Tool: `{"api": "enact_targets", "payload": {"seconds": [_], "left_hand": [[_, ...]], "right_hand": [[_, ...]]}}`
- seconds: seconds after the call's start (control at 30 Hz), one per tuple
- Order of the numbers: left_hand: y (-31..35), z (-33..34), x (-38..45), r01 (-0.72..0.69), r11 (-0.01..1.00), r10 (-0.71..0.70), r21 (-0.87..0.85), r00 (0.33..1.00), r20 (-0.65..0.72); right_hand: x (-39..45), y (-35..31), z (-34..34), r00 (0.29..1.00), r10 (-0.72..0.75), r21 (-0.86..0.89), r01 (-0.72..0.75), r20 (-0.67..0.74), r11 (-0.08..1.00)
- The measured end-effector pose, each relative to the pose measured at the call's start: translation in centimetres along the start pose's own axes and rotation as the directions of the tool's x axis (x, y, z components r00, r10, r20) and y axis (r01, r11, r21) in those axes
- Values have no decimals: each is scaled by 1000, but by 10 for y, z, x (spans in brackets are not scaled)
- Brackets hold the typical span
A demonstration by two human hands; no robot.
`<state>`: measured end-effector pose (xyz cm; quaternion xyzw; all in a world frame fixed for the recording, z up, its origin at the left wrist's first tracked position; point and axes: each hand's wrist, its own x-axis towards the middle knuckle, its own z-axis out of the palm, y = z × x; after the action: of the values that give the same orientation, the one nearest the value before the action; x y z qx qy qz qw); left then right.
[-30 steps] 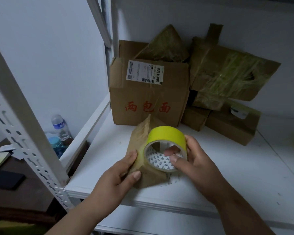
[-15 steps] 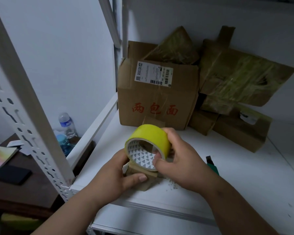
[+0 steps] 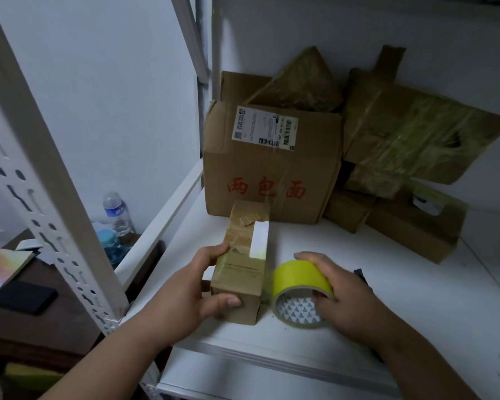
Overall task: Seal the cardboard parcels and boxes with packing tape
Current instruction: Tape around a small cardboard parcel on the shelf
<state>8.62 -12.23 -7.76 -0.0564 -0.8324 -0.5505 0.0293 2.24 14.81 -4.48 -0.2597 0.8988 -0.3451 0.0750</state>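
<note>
STATE: our left hand [image 3: 185, 293] grips small box [image 3: 241, 272] at shelf [image 3: 416, 313] front, 9 o'clock of tape roll [image 3: 299, 293] gripped by right hand [image 3: 347, 298] | RISK: box may shift under tape pull if grip loosens; tape may crease.

**Materials and finishes**

We see a small parcel [image 3: 241, 272] of matt brown cardboard, part-wrapped in glossy clear film, with a smooth white paper strip. Tape roll [image 3: 299, 293]: glossy yellow plastic, printed card core. Big box [image 3: 269, 174]: matt corrugated cardboard, paper label, shiny tape band. Rear parcels [image 3: 410, 137]: cardboard under wrinkled glossy tape. Shelf [image 3: 387, 307]: smooth white painted board, speckled. Upright [image 3: 49, 209]: white painted metal. Bottle [image 3: 116, 212]: clear plastic.
</note>
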Motion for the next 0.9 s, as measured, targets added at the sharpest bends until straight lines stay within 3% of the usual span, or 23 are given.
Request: {"api": "enact_targets", "payload": {"seconds": [0.13,0.23,0.3,0.33,0.4,0.43,0.47,0.53,0.6,0.63,0.67,0.8,0.9], "left_hand": [[7,-4,2,48,998,-46,-37,998,47],[26,-2,6,147,989,-148,30,988,46],[26,3,6,200,976,-202,-92,979,-17],[24,7,5,244,928,-256,-282,967,-7],[17,17,0,324,668,-365,-670,927,85],[12,21,-2,333,546,-384,-769,915,123],[6,24,-5,330,528,-378,-783,916,131],[-3,29,-8,293,685,-325,-667,942,80],[0,23,-8,193,904,-232,-382,971,-58],[5,16,-8,140,960,-169,-244,980,-103],[8,11,-7,88,983,-104,-164,990,-94],[1,8,-1,7,994,5,-108,994,112],[-12,13,1,-49,998,53,-48,996,76]], "right_hand": [[-1,-1,22,999,18,-111,-12,46,994],[0,-9,21,999,-10,-151,15,33,988],[-3,-22,14,1000,-29,86,30,-10,996],[-4,-27,9,998,-27,305,41,-51,952],[-3,-32,0,991,-38,693,115,-125,711],[-2,-32,-3,990,-53,772,138,-134,620],[0,-34,-2,989,-80,787,146,-123,600],[3,-38,5,994,-86,755,111,-73,647],[7,-41,15,998,-41,723,55,-37,689],[9,-43,19,999,-39,689,44,-23,724],[10,-46,23,999,-45,639,43,-13,768],[15,-59,26,998,-63,493,52,6,868],[17,-58,26,996,-86,481,59,33,874]]}}
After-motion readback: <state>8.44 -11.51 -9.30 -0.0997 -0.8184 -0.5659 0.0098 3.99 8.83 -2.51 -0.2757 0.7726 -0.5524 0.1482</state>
